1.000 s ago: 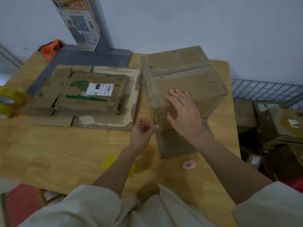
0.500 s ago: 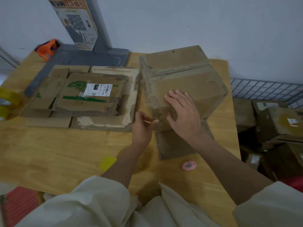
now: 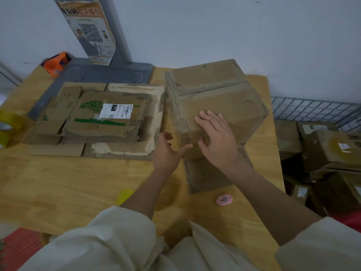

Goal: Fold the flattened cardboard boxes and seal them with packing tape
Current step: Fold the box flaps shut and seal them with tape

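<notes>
A brown cardboard box (image 3: 230,102) stands folded up on the right half of the wooden table (image 3: 58,182), with a loose flap (image 3: 207,177) lying flat at its near side. My right hand (image 3: 218,141) lies flat with straight fingers on the box's top near its front left corner. My left hand (image 3: 166,151) is at the box's left front edge, fingers loosely extended, thumb touching the corner. A stack of flattened cardboard boxes (image 3: 103,120) lies to the left, the top one with a green print and a white label.
Yellow packing tape rolls (image 3: 7,124) sit at the table's left edge. An orange tape dispenser (image 3: 56,63) stands at the back left beside a grey stand base (image 3: 91,75). A pink small cutter (image 3: 224,200) and a yellow sticker (image 3: 125,196) lie near me. Stacked boxes (image 3: 322,149) fill the floor at right.
My left hand, which pinched at the box's left front corner a second ago, has opened and now rests against that edge. My right hand stays flat on the box top.
</notes>
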